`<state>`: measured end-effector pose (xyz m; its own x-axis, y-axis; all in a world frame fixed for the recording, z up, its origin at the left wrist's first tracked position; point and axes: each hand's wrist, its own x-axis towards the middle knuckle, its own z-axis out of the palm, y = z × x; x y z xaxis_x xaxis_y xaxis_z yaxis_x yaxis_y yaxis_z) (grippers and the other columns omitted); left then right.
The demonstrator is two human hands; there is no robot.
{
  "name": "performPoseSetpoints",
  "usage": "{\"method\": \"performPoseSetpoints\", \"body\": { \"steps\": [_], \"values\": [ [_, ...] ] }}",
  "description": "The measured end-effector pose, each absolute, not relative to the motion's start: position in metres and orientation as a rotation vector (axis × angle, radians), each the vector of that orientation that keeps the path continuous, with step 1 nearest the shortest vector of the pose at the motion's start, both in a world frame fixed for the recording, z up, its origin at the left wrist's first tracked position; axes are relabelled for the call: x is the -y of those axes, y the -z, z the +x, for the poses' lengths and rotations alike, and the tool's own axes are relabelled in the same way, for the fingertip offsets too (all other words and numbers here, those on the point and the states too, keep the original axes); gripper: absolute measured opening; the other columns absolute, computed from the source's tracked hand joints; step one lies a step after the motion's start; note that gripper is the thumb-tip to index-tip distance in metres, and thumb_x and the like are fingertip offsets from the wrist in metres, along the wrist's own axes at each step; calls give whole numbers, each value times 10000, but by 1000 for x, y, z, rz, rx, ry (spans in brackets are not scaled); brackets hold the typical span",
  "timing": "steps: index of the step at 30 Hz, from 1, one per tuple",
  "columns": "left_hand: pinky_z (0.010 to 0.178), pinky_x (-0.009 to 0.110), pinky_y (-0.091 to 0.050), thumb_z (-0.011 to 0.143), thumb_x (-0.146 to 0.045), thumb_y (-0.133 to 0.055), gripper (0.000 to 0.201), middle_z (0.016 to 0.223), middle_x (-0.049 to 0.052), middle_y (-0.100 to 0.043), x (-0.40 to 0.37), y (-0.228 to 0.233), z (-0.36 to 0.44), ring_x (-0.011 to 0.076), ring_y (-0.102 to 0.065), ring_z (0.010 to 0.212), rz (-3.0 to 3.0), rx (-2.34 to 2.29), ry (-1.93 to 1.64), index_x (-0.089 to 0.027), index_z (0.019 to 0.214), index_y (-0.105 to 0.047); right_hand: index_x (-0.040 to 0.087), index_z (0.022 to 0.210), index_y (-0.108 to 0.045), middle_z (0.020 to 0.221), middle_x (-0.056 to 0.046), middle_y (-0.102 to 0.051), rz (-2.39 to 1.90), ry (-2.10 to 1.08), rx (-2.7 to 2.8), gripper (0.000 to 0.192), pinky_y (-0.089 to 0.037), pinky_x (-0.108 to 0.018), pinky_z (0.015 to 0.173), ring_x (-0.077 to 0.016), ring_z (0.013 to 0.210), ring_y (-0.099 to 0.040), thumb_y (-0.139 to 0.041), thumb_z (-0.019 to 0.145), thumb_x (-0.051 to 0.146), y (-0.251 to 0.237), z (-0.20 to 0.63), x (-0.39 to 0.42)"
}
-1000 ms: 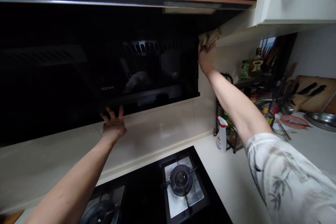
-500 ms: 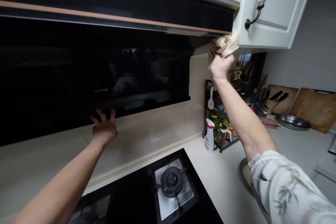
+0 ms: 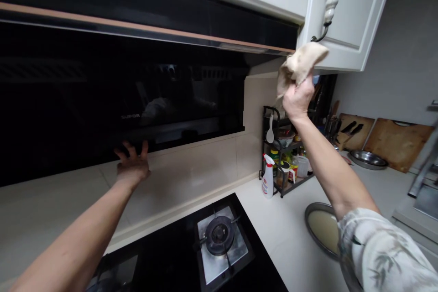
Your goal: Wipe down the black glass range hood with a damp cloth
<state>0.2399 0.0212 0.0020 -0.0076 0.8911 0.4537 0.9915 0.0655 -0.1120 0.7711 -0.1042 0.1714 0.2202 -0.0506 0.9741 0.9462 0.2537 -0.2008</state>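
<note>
Beige crumpled cloth [image 3: 299, 65] in right hand [image 3: 297, 99]

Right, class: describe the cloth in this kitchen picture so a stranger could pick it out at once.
Start at the white wall cupboard to the right of the black extractor hood. Just below its bottom left corner, the raised right hand grips a crumpled beige cloth. It is the only soft, rumpled thing up there; everything around it is hard and flat.
</note>
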Motion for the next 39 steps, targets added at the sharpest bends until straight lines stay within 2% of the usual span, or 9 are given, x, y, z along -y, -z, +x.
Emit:
{"method": "performPoseSetpoints", "body": {
  "steps": [5, 10, 16, 21, 24, 28, 34, 39],
  "values": [
    [1086, 655, -595, 1023, -205, -612, 888, 1792, 397, 16, -20, -2, 241, 675, -159, 1630, -1870, 1967, 358, -147, 1811, -206, 213, 1465, -662, 1642, -152, -504, -1308, 1036, 1244, 485, -344, -600, 1383, -304, 1650, -391, -374, 1114, 385, -166, 779, 119],
    [1092, 648, -595, 989, -233, -682, 968, 1799, 388, 20, -21, -2, 240, 666, -176, 1632, -1876, 1954, 337, -144, 1814, -184, 193, 1493, -650, 1667, -136, -504, -1406, 1147, 1446, 494, -211, -604, 1431, -269, 1682, -316, -336, 1119, 267, -183, 778, 116],
    [1063, 665, -601, 1006, -239, -638, 917, 1784, 410, 12, -23, -3, 237, 694, -158, 1620, -1909, 1928, 358, -123, 1807, -207, 64, 1526, -625, 1573, -223, -570, -1470, 1384, 1498, 558, -362, -624, 1361, -315, 1618, -422, -285, 1128, 256, -188, 785, 141],
    [1062, 670, -599, 980, -265, -677, 965, 1786, 401, 18, -29, 3, 233, 686, -164, 1621, -1915, 1881, 374, -137, 1810, -201, 41, 1532, -630, 1609, -231, -530, -1486, 1452, 1430, 605, -376, -582, 1361, -323, 1622, -419, -217, 1141, 247, -202, 787, 146],
    [1061, 681, -594, 996, -254, -655, 949, 1784, 403, 32, -31, 6, 232, 694, -162, 1618, -1900, 1883, 387, -141, 1813, -187, 21, 1558, -606, 1608, -255, -518, -1495, 1440, 1423, 621, -404, -580, 1330, -336, 1625, -404, -208, 1143, 255, -193, 786, 143],
    [1074, 677, -592, 1007, -190, -593, 886, 1789, 394, 6, -28, 3, 234, 678, -159, 1628, -1910, 1894, 398, -140, 1808, -218, 30, 1590, -582, 1615, -268, -502, -1581, 1398, 1344, 636, -425, -582, 1287, -352, 1614, -401, -205, 1137, 269, -184, 781, 142],
    [1071, 693, -587, 1007, -173, -609, 884, 1779, 416, 17, -24, -2, 237, 700, -143, 1620, -1931, 1911, 408, -119, 1803, -228, 137, 1644, -542, 1680, -218, -436, -1690, 1371, 1225, 610, -435, -567, 1224, -368, 1633, -344, -266, 1114, 264, -215, 771, 153],
    [1089, 688, -575, 1041, -192, -569, 849, 1791, 397, 22, -23, -2, 238, 692, -137, 1627, -1930, 1934, 403, -145, 1810, -213, 101, 1504, -630, 1514, -261, -545, -1804, 1355, 1242, 527, -453, -573, 1152, -380, 1496, -449, -323, 1100, 246, -204, 768, 165]
  ]
}}
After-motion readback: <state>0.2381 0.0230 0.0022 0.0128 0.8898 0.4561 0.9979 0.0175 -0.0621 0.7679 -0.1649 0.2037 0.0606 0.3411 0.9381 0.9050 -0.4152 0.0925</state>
